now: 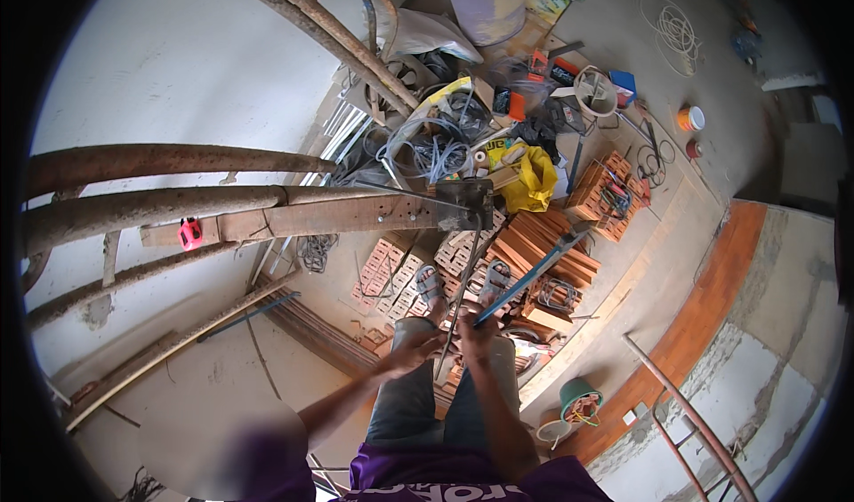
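My right hand (474,340) is closed around the lower end of a long blue bar (531,281), which slants up to the right and ends in a dark, notched head. Close beside it, my left hand (418,353) has its fingers closed at a thin dark metal rod (462,290); the exact grip is hard to see. The rod curves down from a dark metal plate (464,204) fixed to the end of a wooden board (334,218). A pink tape measure (189,233) rests on that board.
Rusty scaffold pipes (178,158) cross at the left. Under and around my sandalled feet (430,281) lie hollow bricks (382,266). Beyond are a yellow bag (532,180), coiled tubing and clutter. A green bucket (580,399) stands lower right, near another pipe (685,409).
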Tool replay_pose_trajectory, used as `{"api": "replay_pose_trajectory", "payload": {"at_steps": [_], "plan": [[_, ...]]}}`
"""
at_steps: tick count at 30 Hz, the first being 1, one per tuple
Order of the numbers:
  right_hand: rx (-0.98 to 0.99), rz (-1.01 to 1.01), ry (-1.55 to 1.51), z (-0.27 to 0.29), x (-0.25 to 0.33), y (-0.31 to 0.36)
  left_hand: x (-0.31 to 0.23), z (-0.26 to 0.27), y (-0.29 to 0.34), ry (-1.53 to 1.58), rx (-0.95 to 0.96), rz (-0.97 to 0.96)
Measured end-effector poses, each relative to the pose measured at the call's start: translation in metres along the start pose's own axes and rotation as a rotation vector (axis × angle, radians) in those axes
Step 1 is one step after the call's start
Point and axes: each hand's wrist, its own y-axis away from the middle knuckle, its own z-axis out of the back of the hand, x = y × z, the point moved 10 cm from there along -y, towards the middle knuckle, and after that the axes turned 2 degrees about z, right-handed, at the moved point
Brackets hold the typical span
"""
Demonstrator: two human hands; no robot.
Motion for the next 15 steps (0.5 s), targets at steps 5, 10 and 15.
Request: {"api": "replay_pose_trajectory", "payload": {"at_steps": [5, 10, 15], "plan": [[0.021, 0.040, -0.047, 0.004, -0.002, 0.004, -0.251, 0.022, 0.056, -0.820, -0.617, -0.659], [0.121, -0.086, 0.017, 0.000, -0.020, 0.011, -0.348, 0.038, 0.006, -1.668, -0.535, -0.729], [0.188, 0.000, 0.083, 0.001, 0.023, 0.018, -0.343, 0.040, -0.007, -1.734, -0.358, -0.718]]}}
